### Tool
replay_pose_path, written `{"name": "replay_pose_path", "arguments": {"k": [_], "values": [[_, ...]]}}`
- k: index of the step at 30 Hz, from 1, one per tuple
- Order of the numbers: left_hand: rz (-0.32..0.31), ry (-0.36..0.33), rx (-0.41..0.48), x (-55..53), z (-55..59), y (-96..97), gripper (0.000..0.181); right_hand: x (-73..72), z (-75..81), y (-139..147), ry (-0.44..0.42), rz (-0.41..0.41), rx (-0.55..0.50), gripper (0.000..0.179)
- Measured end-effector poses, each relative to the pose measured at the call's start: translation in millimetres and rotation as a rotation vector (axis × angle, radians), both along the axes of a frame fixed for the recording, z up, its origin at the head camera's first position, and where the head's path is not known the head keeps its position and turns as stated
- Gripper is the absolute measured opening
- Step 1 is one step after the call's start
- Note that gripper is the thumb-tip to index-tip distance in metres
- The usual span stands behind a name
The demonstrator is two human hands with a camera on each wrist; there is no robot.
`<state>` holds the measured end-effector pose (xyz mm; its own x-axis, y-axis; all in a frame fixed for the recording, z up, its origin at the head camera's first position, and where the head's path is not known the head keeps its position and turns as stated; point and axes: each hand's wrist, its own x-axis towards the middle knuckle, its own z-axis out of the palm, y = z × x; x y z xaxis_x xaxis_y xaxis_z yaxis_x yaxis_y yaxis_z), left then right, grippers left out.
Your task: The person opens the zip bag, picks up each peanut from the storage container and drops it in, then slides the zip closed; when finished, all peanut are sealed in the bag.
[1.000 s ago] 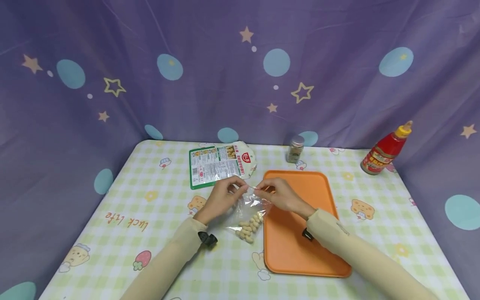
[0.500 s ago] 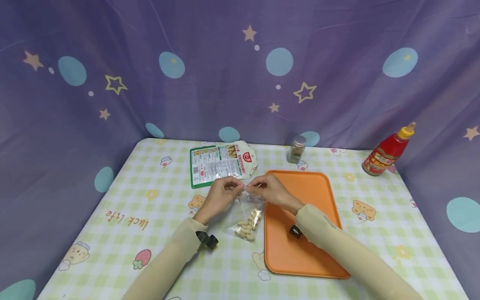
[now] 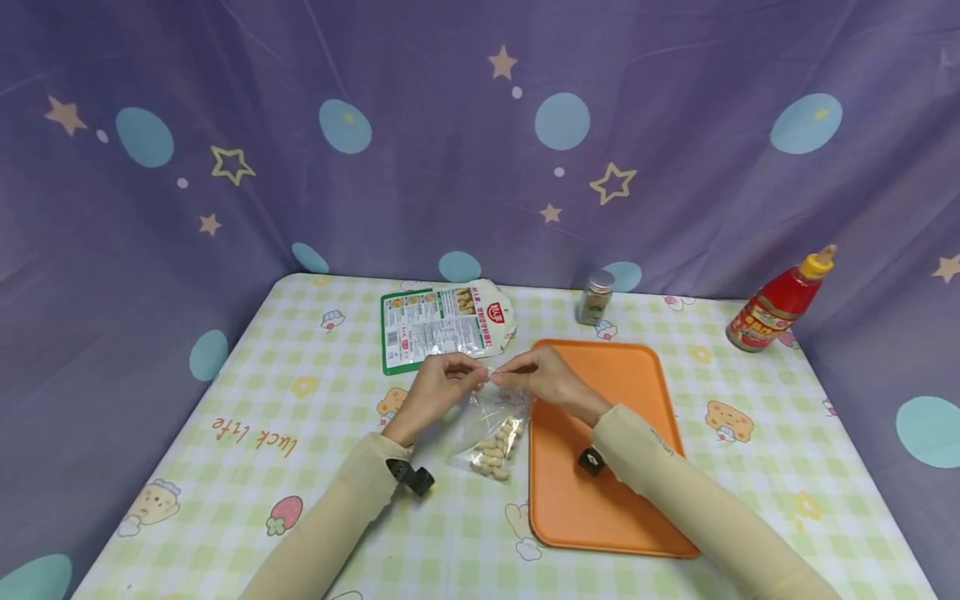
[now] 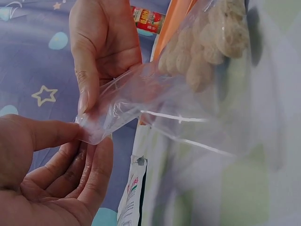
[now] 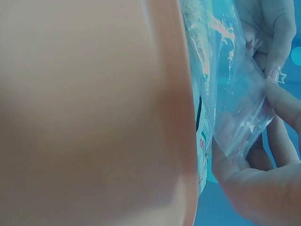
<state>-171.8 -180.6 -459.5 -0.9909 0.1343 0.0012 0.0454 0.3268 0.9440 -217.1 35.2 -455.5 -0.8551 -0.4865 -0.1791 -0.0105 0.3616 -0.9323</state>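
Observation:
A clear plastic bag (image 3: pixel 474 433) with several unshelled peanuts (image 3: pixel 493 454) in its lower part hangs between both hands, just left of the orange tray (image 3: pixel 585 521). My left hand (image 3: pixel 433 398) pinches the bag's top edge between thumb and fingers. From the other side my right hand (image 3: pixel 551 383) pinches the same edge, its fingertips right beside the left ones. In the left wrist view, two white lines cross the bag (image 4: pixel 174 94) below the pinched edge. The right wrist view has the right hand (image 5: pixel 263 183) at the bag's corner, the tray filling much of that frame.
Behind the hands lies a printed white and green food pouch (image 3: pixel 435 329). A small glass spice jar (image 3: pixel 595 300) stands behind the tray. At the back right is a red sauce bottle (image 3: pixel 776 304) with a yellow cap. A purple curtain (image 3: pixel 420 208) borders the checked tablecloth.
My right hand has shifted left, bringing its fingertips up against those of my left hand. The bag's top edge is drawn closer together between them. The left hand stays nearly in place.

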Motion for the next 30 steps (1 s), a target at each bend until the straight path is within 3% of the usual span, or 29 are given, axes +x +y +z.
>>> {"name": "replay_pose_path", "arguments": {"k": [4,30], "values": [[0.005,-0.002,0.005,0.7,-0.1,0.6,0.017,-0.1,-0.1,0.0,-0.029,-0.014,0.002,0.021],[-0.012,0.031,-0.014,0.4,-2.5,4.2,0.018,-2.8,-6.0,1.0,0.025,0.007,-0.017,0.021]]}}
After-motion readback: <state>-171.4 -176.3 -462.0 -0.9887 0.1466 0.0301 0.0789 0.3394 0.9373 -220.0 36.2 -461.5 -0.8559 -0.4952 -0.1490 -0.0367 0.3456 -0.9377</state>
